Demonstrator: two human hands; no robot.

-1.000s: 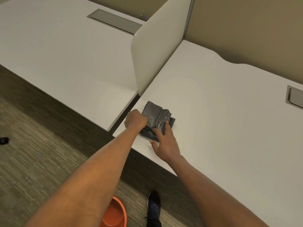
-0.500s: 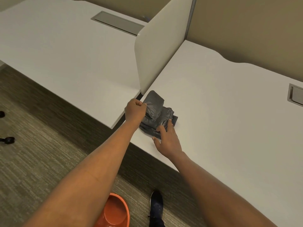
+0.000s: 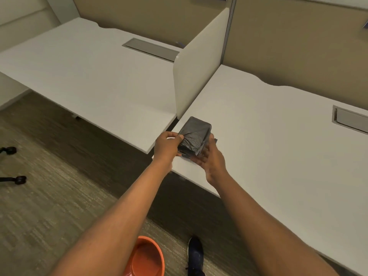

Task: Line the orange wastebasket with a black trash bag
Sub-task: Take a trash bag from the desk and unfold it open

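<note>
A folded stack of black trash bags [image 3: 196, 136] rests at the near left corner of the right white desk [image 3: 278, 140]. My left hand [image 3: 166, 145] pinches the left edge of the top folded bag, which is raised off the stack. Fingers of my right hand [image 3: 210, 158] lie flat along the stack's right and near side, touching the bags. The orange wastebasket [image 3: 148, 257] stands on the carpet below, partly hidden by my left forearm, with nothing inside that I can see.
A white divider panel [image 3: 199, 72] stands between the two desks, just behind the bags. The left white desk [image 3: 83, 76] has a grey cable hatch. My dark shoe [image 3: 196, 255] is beside the wastebasket. Black chair casters [image 3: 12, 164] sit at the far left on the carpet.
My left hand has lifted the top folded bag higher off the stack. My right hand has shifted from pressing on top to cupping the stack's side. The camera has tilted up.
</note>
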